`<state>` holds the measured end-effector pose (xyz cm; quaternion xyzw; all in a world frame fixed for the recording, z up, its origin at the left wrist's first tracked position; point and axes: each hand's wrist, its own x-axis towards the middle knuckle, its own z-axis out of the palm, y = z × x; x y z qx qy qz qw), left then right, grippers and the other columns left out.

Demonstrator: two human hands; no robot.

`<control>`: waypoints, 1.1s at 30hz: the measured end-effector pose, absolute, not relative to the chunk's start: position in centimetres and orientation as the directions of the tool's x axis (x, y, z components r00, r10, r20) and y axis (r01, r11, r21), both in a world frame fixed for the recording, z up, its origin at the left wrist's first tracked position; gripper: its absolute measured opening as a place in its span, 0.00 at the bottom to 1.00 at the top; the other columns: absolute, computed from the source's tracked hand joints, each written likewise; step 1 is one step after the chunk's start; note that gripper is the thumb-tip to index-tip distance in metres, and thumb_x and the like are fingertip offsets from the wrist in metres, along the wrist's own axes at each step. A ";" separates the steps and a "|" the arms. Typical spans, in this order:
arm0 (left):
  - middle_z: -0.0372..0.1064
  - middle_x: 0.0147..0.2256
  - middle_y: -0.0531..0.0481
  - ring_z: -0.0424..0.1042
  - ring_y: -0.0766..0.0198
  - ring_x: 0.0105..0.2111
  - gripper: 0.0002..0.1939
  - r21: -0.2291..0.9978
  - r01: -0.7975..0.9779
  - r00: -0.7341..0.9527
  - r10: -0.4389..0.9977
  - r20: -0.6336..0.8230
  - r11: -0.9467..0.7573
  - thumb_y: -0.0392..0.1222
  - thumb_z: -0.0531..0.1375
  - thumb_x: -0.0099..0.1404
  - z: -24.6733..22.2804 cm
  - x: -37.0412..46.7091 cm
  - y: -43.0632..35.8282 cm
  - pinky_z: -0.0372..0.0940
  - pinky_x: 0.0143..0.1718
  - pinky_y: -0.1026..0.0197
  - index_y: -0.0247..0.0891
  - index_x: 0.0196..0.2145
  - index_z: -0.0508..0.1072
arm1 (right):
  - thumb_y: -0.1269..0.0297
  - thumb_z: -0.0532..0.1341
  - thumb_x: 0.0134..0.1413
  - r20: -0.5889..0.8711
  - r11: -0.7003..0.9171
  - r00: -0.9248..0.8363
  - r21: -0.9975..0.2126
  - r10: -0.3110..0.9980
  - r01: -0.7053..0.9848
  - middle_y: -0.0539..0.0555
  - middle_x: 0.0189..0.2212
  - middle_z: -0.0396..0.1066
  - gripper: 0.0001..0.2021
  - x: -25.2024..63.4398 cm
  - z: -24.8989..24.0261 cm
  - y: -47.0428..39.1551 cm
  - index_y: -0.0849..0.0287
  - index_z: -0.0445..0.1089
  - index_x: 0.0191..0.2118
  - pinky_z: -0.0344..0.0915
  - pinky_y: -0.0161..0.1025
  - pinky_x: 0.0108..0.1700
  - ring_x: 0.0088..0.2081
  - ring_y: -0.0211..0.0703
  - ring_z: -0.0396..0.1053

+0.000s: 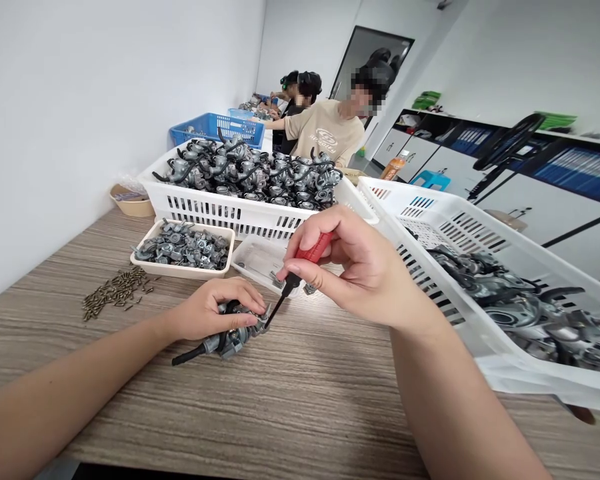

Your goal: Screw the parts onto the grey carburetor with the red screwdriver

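Observation:
On the wood-grain table lies a grey metal carburetor [235, 345] with a black hose stub pointing left. My left hand [217, 310] is closed over its top, fingers pressing it against the table. In my right hand [345, 267] is a screwdriver [313, 250] with a red handle and black shaft, gripped between thumb and fingers. The shaft slants down to the left, its tip at the right end of the carburetor near my left fingertips. Whether the tip sits in a screw head I cannot tell.
Loose brass screws [115, 291] lie at the left beside a cream tray [183, 269] of small metal parts. A clear tray [260, 257] is behind my hands. White crates [210, 208] of carburetors stand behind and at right [473, 220]. A person [325, 130] sits across.

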<state>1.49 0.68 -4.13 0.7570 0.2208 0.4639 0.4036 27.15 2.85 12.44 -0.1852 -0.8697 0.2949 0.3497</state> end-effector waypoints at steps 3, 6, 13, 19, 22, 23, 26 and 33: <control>0.88 0.45 0.40 0.87 0.52 0.50 0.09 0.830 -0.034 0.458 0.730 0.508 -0.557 0.48 0.74 0.75 -4.0 1.4 0.6 0.81 0.57 0.49 0.40 0.44 0.89 | 0.60 0.73 0.74 0.508 0.770 -0.694 -0.629 0.510 0.105 0.51 0.40 0.77 0.13 27.1 12.4 2.9 0.53 0.67 0.46 0.76 0.37 0.37 0.36 0.40 0.81; 0.88 0.46 0.40 0.87 0.53 0.50 0.08 0.850 -0.034 0.453 0.750 0.481 -0.525 0.47 0.74 0.75 -4.0 1.4 0.5 0.81 0.56 0.51 0.40 0.45 0.89 | 0.61 0.73 0.74 0.520 0.778 -0.689 -0.620 0.505 0.103 0.50 0.39 0.78 0.12 27.1 12.4 2.9 0.53 0.67 0.46 0.75 0.37 0.36 0.36 0.40 0.81; 0.88 0.46 0.41 0.87 0.54 0.49 0.08 0.847 -0.042 0.473 0.736 0.484 -0.530 0.46 0.73 0.76 -3.6 1.3 0.4 0.82 0.55 0.51 0.39 0.44 0.88 | 0.59 0.73 0.74 0.530 0.762 -0.662 -0.641 0.530 0.096 0.51 0.39 0.80 0.14 27.1 12.6 2.6 0.53 0.67 0.47 0.75 0.37 0.34 0.36 0.42 0.83; 0.88 0.46 0.40 0.87 0.54 0.48 0.08 0.832 -0.038 0.478 0.721 0.502 -0.554 0.46 0.73 0.76 -3.6 1.3 0.4 0.82 0.55 0.50 0.40 0.44 0.88 | 0.61 0.73 0.74 0.533 0.766 -0.667 -0.636 0.521 0.090 0.51 0.39 0.80 0.13 27.2 12.7 2.5 0.52 0.67 0.46 0.76 0.38 0.34 0.36 0.42 0.83; 0.88 0.46 0.40 0.88 0.54 0.47 0.08 0.823 -0.028 0.486 0.712 0.507 -0.567 0.46 0.72 0.76 -3.7 1.2 0.5 0.82 0.55 0.49 0.39 0.44 0.87 | 0.61 0.73 0.74 0.530 0.767 -0.669 -0.634 0.521 0.094 0.51 0.40 0.80 0.12 27.2 12.8 2.4 0.52 0.67 0.46 0.76 0.39 0.34 0.36 0.42 0.82; 0.88 0.46 0.39 0.87 0.54 0.47 0.09 0.820 -0.025 0.487 0.710 0.509 -0.571 0.47 0.72 0.76 -3.7 1.2 0.6 0.82 0.55 0.49 0.39 0.44 0.87 | 0.61 0.73 0.74 0.531 0.768 -0.670 -0.633 0.520 0.094 0.51 0.40 0.80 0.12 27.2 12.8 2.4 0.52 0.67 0.46 0.76 0.39 0.34 0.35 0.42 0.81; 0.88 0.46 0.39 0.87 0.54 0.47 0.08 0.815 -0.024 0.489 0.705 0.514 -0.578 0.46 0.72 0.76 -3.7 1.2 0.6 0.82 0.55 0.50 0.38 0.44 0.87 | 0.61 0.73 0.73 0.531 0.773 -0.668 -0.625 0.521 0.106 0.51 0.40 0.79 0.12 27.2 12.8 2.4 0.52 0.68 0.46 0.75 0.39 0.34 0.35 0.42 0.81; 0.88 0.46 0.40 0.87 0.55 0.47 0.06 0.810 -0.030 0.491 0.697 0.523 -0.586 0.44 0.72 0.76 -3.8 1.2 0.6 0.81 0.54 0.52 0.38 0.44 0.86 | 0.59 0.74 0.73 0.525 0.778 -0.676 -0.618 0.517 0.116 0.52 0.40 0.79 0.13 27.2 12.8 2.4 0.52 0.68 0.46 0.76 0.39 0.34 0.34 0.40 0.79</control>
